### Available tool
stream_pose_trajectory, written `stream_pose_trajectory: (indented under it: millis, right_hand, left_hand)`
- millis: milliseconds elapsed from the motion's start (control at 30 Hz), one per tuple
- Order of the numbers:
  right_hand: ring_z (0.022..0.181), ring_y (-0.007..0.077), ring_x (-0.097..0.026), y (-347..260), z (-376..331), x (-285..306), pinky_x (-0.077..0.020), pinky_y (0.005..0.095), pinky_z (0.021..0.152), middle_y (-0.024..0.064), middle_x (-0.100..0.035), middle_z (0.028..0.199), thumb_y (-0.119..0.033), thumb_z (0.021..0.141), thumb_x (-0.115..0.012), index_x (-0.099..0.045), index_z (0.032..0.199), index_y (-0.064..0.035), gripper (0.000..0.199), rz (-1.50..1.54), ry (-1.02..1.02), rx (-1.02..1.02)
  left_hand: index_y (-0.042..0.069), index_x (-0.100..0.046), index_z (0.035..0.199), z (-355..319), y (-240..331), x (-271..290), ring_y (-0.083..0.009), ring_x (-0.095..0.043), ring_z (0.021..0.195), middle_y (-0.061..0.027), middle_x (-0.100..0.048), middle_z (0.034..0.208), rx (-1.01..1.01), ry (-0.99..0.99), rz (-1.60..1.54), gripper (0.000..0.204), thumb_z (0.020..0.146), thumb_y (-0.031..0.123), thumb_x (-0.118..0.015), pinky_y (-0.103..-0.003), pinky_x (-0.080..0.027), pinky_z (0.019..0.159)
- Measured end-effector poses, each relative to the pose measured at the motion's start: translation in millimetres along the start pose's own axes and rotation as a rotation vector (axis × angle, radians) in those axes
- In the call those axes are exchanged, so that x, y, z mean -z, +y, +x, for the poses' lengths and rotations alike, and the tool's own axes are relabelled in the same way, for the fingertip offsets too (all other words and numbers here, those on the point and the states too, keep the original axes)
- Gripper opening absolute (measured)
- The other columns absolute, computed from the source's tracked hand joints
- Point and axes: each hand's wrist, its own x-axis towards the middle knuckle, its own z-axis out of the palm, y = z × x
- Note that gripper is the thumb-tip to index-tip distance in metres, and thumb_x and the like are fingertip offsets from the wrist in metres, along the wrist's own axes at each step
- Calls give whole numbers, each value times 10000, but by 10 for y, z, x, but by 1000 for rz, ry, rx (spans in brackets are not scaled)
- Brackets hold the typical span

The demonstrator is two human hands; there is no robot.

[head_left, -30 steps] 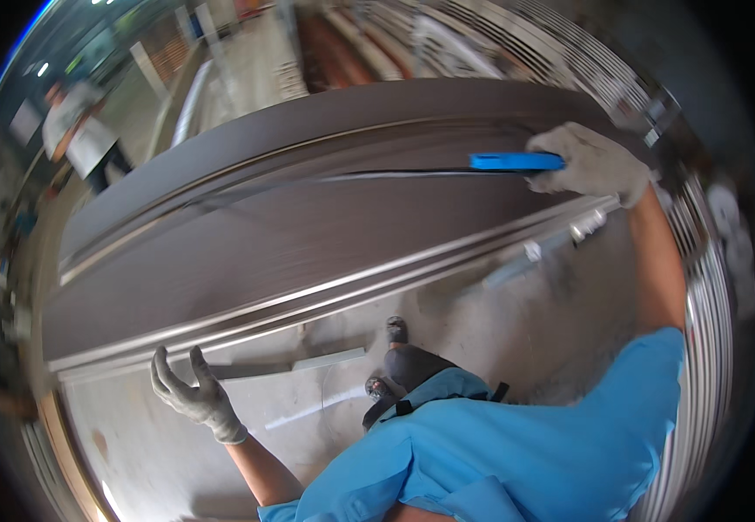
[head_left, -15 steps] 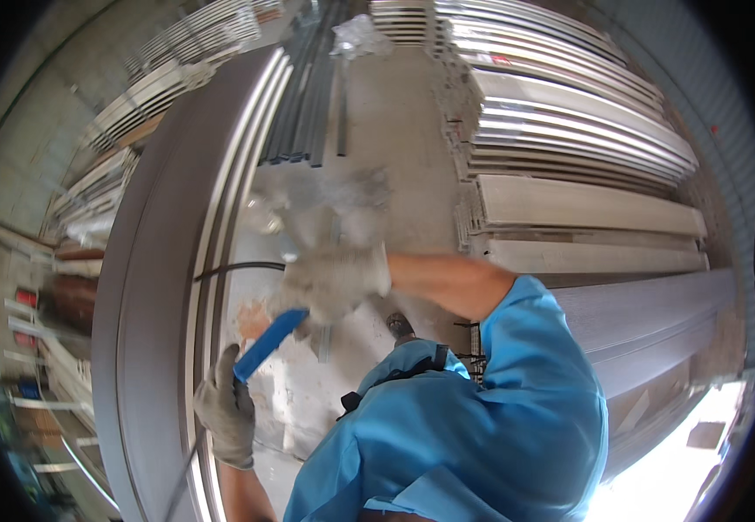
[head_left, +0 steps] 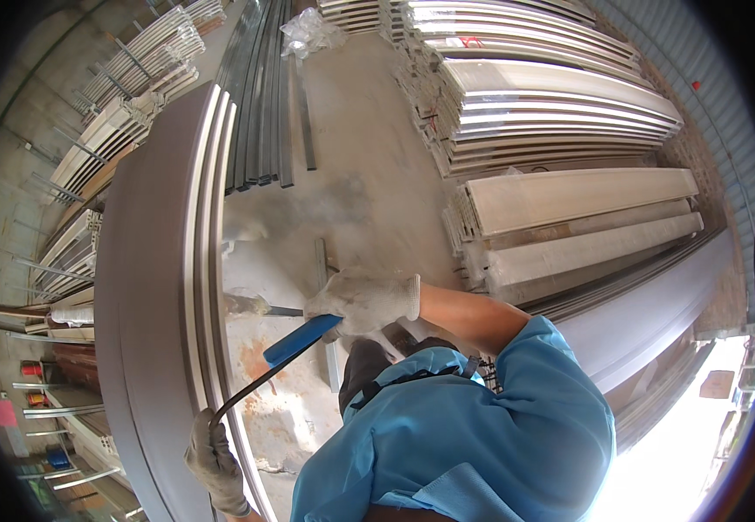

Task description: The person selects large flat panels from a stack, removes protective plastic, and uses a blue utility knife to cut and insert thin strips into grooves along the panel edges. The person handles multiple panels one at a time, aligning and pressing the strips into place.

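Observation:
My gloved right hand (head_left: 364,300) is closed on the blue handle (head_left: 302,339) of a long tool. Its thin black blade (head_left: 247,391) runs down and to the left, to my gloved left hand (head_left: 214,457). That hand is curled around the blade's far end, right against the pale edge of a long dark brown panel (head_left: 147,287). The panel stands on edge at my left and runs away from me. My blue shirt hides my lower arms and body below the tool.
Grey metal bars (head_left: 260,96) lie on the concrete floor (head_left: 360,183) ahead. Stacks of pale long profiles (head_left: 569,200) fill the right side. More profiles lean on racks (head_left: 107,130) at the far left. A short metal strip (head_left: 323,278) lies near my right hand.
The view has swung round, so the panel now runs lengthwise at my left. My right hand brought the blue-handled tool off the panel toward my body. My left hand went from open to closed on it.

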Motion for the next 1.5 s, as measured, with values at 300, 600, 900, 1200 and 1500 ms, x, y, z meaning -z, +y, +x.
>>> stream_pose_trajectory:
  millis: [300, 600, 900, 1200, 1500]
  right_hand:
    - [811, 312, -663, 151, 796, 330, -509, 437, 759, 115, -680, 771, -208, 786, -708, -727, 944, -133, 176, -12, -55, -58]
    - [742, 313, -657, 487, 1406, 662, -506, 433, 718, 114, -673, 747, -231, 777, -715, -737, 965, -139, 210, -133, -37, -47]
    - [748, 297, -688, 714, 2256, 1037, -531, 428, 687, 90, -696, 757, -294, 757, -770, -734, 915, -156, 213, 13, 53, 366]
    - [725, 290, -686, 1291, 2572, 1772, -535, 431, 669, 60, -678, 709, -284, 741, -755, -725, 839, -174, 150, -71, 167, 525]
    - [723, 249, -690, 1943, 2428, 2329, -524, 419, 698, 45, -685, 684, -316, 793, -757, -747, 902, -180, 174, -13, 30, 165]
  left_hand:
    - [-22, -631, 1037, 396, -457, 270, -306, -548, 644, -160, -556, 774, 120, -30, 156, 125, 968, 38, -545, -397, -424, 585]
    - [35, -649, 1160, 597, -704, 241, -381, -692, 867, -242, -693, 999, 258, -179, 215, 217, 988, 166, -623, -437, -529, 677]
    - [4, -658, 1148, 1525, -352, -504, -343, -703, 840, -191, -708, 983, 120, -47, 390, 212, 1008, 147, -590, -411, -558, 714]
    - [-6, -643, 1224, 2538, -94, -1312, -343, -694, 968, -189, -653, 1225, -88, -87, 442, 479, 991, 409, -591, -417, -577, 778]
    - [111, -543, 1400, 3288, -50, -1607, -382, -674, 1046, -233, -627, 1283, 41, -171, 205, 561, 916, 320, -734, -454, -566, 829]
